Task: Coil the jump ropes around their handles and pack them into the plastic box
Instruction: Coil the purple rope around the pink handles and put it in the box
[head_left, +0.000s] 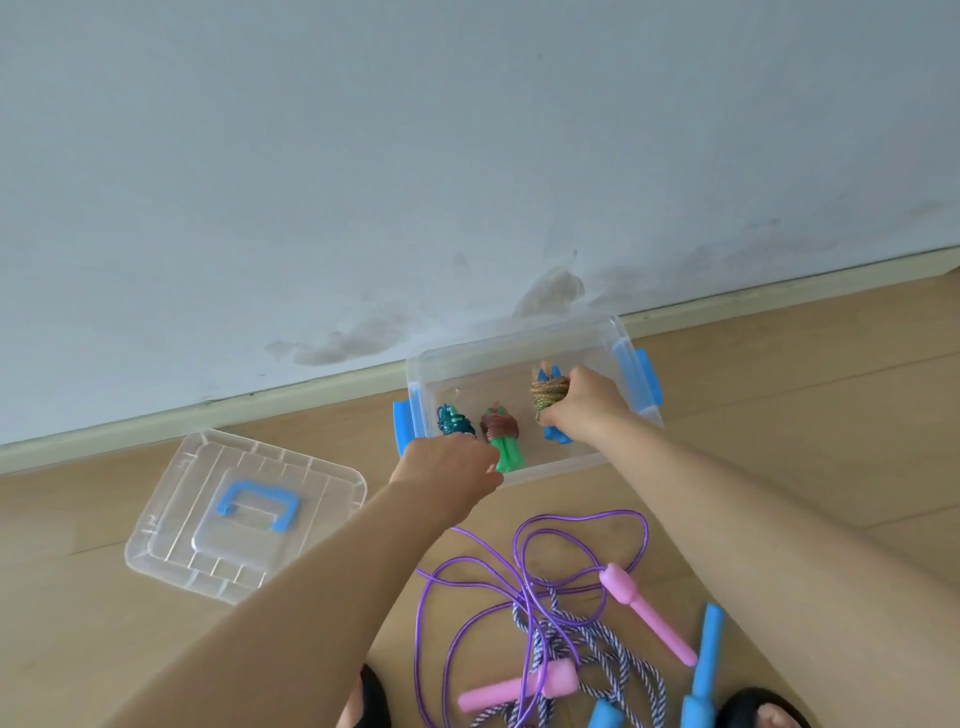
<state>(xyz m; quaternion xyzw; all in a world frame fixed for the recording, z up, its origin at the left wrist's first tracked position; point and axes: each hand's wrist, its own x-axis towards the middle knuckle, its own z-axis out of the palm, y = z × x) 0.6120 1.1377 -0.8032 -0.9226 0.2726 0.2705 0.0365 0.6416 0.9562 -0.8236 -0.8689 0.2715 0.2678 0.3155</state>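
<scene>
Clear plastic box with blue latches sits open on the floor against the baseboard, holding three coiled ropes: teal bundle at 9 o'clock, red-brown coil on green handles at centre-left, yellow-green braided coil on blue handles at 3 o'clock. Uncoiled at 6 o'clock of the box: purple rope with pink handles tangled over a blue-white braided rope with blue foam handles. Clear lid, blue handle up, lies flat at 8 o'clock.

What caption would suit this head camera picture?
Right hand lowers a coiled jump rope into the clear plastic box; two uncoiled ropes wait on the floor.
</scene>
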